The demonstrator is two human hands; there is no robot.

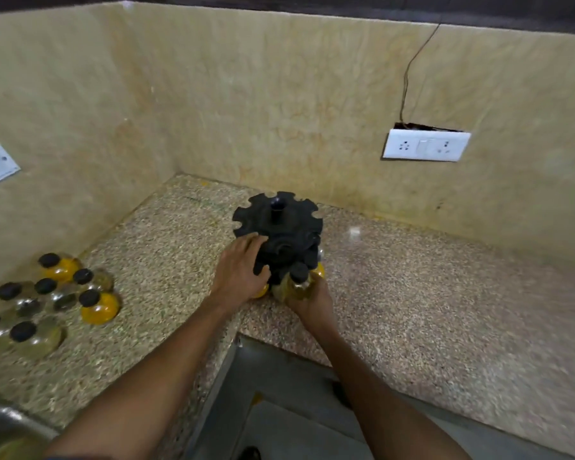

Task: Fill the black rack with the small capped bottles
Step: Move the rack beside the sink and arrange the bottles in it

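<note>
A speckled stone counter (412,293) is seen under both hands, with a black rack (279,234) standing just beyond them. The left hand (239,270) is laid against the rack's left side, fingers straight and relaxed. A small capped bottle (297,283) is gripped from below by the right hand (312,303) at the rack's near edge. Well to the left of the left hand, a cluster of bottles (50,297) is set on the counter.

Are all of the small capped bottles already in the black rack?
No: a cluster of loose bottles stands on the counter, well left of the black rack.
</note>
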